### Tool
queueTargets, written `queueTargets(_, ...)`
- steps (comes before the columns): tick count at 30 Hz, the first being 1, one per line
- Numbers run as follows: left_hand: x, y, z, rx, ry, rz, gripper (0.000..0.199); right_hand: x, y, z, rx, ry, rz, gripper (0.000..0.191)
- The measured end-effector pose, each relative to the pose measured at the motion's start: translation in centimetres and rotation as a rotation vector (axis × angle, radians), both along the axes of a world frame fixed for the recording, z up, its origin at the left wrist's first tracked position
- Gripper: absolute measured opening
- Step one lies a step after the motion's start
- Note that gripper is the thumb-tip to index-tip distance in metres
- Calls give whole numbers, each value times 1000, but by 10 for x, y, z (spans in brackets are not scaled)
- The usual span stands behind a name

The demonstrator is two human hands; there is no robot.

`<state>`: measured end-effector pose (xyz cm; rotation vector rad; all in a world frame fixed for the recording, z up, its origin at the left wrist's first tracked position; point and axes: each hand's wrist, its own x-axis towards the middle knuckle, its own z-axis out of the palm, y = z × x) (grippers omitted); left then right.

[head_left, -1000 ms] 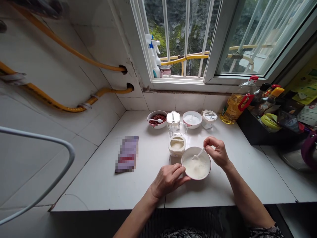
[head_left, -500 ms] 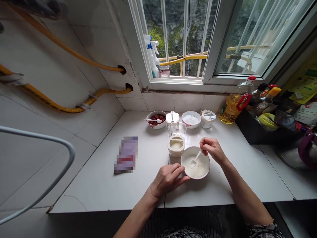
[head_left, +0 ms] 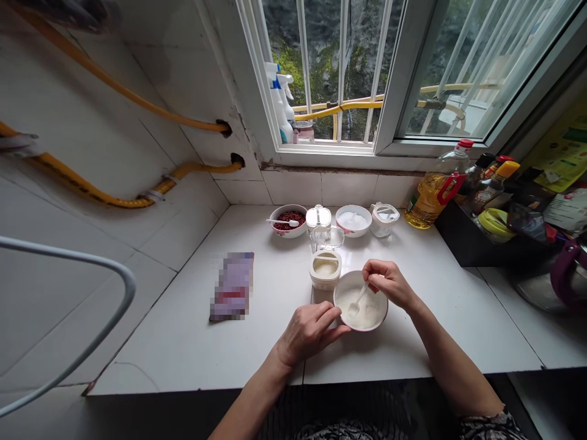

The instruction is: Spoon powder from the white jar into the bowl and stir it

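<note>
My right hand (head_left: 389, 284) pinches the handle of a small white spoon (head_left: 362, 297), whose scoop is down in the pale powder of a white bowl (head_left: 384, 315). The left side of that bowl's rim is gripped by my left hand (head_left: 314, 330), thumb toward the front and fingers along the side. Just behind the bowl stands a small white seasoning jar (head_left: 325, 280), its clear lid (head_left: 328, 237) flipped up and pale powder inside.
Along the back are a bowl of dark red bits (head_left: 288, 232) with a spoon across it, a lidded jar (head_left: 318, 215), a bowl of white grains (head_left: 353, 231) and another jar (head_left: 384, 221). An oil bottle (head_left: 422, 201) stands right; a pixelated purple packet (head_left: 233, 284) lies left.
My right hand has moved slightly left and down, taking the spoon's scoop toward the left part of the bowl. My left hand keeps its grip on the bowl.
</note>
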<state>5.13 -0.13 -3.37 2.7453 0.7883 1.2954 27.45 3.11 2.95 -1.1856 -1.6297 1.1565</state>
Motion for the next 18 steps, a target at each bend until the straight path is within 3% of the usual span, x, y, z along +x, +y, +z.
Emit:
queueTargets(4,0,0,0,-11,10,2,21,6,8,1,-129,196,-109,7)
queueTargets(10,0,0,0,-9,18,4,22,7,13,0,-198,283,-184,5)
queueTargets(15,1,1,-1,3,7,3,23,4,13,-4,-179,337,-227,5)
queueTargets(18,1,1,0,14,4,2,25,-3,9,-6,-89,357,-264,9)
